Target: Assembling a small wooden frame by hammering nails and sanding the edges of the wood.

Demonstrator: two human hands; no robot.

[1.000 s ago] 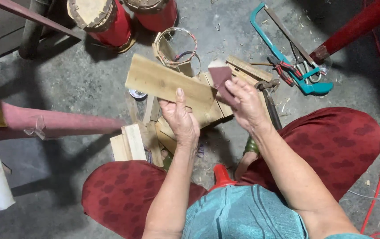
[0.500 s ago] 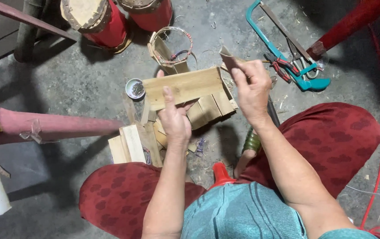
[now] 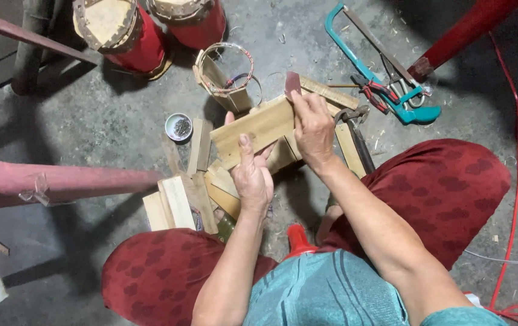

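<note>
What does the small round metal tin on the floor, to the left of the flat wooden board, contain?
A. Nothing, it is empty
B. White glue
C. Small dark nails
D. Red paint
C: the small round metal tin beside the flat wooden board shows a heap of thin dark nails inside.

- wooden board (image 3: 259, 130): pale, flat rectangular piece, unpainted, held tilted off the floor, its long edge rising toward the upper right; sits just above the pile of wood offcuts (image 3: 180, 202), right of the small round tin of nails (image 3: 179, 127).
- sandpaper piece (image 3: 292, 83): small, reddish-brown, pinched upright at the board's upper right end, touching its edge; just right of the wire-ringed wooden frame (image 3: 225, 75).
</note>
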